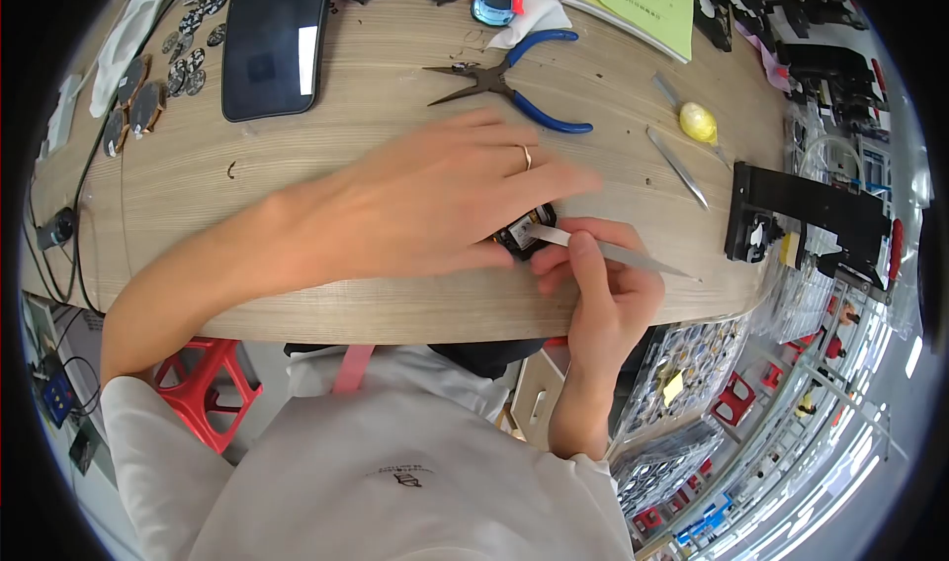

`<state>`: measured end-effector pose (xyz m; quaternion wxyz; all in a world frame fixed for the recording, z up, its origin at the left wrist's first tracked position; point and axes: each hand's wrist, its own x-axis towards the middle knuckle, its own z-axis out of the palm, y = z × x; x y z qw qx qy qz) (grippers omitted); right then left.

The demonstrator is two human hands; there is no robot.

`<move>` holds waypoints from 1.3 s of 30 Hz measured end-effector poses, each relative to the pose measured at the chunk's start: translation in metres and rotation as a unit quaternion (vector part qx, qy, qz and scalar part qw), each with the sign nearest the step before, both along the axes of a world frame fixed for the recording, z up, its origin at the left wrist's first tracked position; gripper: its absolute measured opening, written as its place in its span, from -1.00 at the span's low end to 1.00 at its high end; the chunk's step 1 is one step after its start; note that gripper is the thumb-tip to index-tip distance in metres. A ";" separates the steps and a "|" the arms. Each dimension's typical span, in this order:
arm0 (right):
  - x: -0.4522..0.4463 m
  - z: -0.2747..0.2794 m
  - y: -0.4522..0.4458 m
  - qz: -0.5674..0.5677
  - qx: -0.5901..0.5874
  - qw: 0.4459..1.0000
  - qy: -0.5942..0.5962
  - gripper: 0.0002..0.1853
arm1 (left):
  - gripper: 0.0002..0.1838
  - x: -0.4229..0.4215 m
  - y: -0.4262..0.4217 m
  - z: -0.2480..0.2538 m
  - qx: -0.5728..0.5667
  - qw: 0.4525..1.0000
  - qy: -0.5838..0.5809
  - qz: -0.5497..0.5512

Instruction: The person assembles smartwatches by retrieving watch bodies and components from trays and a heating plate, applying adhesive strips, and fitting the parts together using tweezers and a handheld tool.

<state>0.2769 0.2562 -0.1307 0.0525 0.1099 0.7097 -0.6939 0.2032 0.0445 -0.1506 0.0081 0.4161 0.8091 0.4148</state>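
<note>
- Right hand (603, 289): thumb and fingers pinching a flat metal tool (633, 257), wide end at the device, pointed end outward.
- Small black-framed device (522, 235): between the hands, near the counter's (395, 309) front edge.
- Left hand (465, 190): ringed, blurred, arched at the device; whether it grips, cannot tell.
- Pointed metal tool (678, 169): right side, near a yellow lump (698, 122).
- Blue-handled needle-nose pliers (509, 80): open, beyond the left hand.
- Smartphone (274, 42): far left.
</note>
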 end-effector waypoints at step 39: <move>0.001 0.002 0.017 0.195 0.413 0.840 0.292 -0.49 | -0.04 0.078 -0.054 0.034 -0.121 0.968 -0.030 0.219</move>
